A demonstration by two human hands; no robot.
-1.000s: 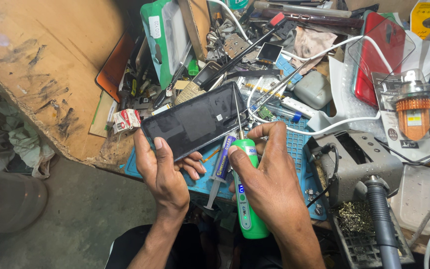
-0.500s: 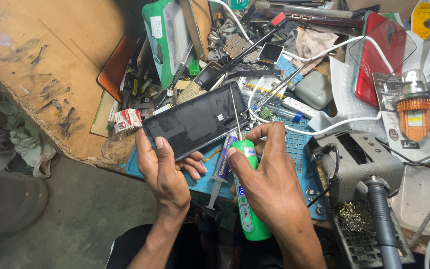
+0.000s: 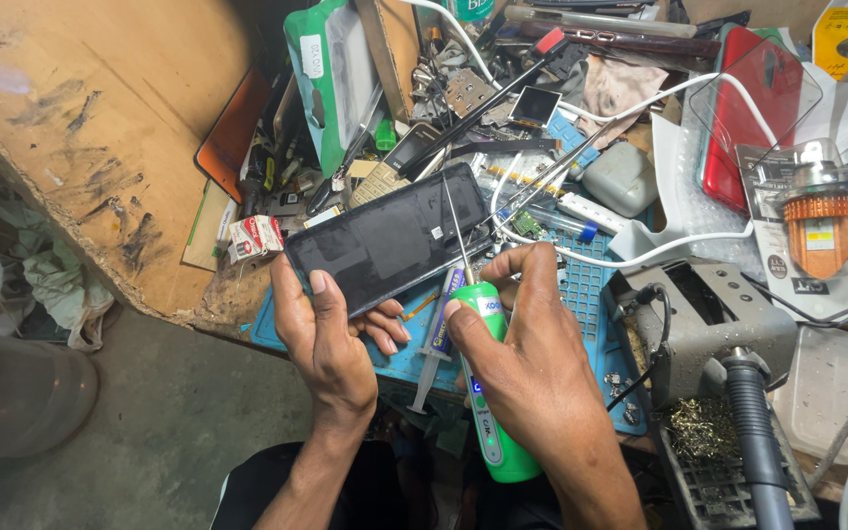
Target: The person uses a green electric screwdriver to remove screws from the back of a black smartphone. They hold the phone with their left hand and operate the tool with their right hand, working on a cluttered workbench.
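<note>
You have one black phone (image 3: 390, 238) lying screen-dark and tilted on the blue work mat (image 3: 581, 294), and everything here is placed from it. Your left hand (image 3: 331, 339) grips its near edge: the thumb lies flat on the glass, the other fingers curl under the lower side. Just right of the phone, your right hand (image 3: 532, 368) is closed around one green electric screwdriver (image 3: 491, 393), fingers wrapped tight on the barrel, its thin bit (image 3: 455, 226) rising over the phone's right end and touching or nearly touching the glass; you cannot tell which.

Compared with half a second ago, almost nothing has shifted: the phone sits at the same angle, both hands keep the same grip, and the bit stands at the same spot.

Below the phone, between your hands, lies one syringe (image 3: 434, 344) on the mat. Left of the phone sits one small red-and-white box (image 3: 255, 236) beside a large worn cardboard sheet (image 3: 90, 128). Above the phone stands one green-edged packet (image 3: 331, 79). Well to the right of the phone are one red phone back (image 3: 753, 108), one orange bulb in clear packaging (image 3: 817, 231), one grey soldering stand (image 3: 709, 324) and one white cable (image 3: 640, 255) looping across the clutter.
</note>
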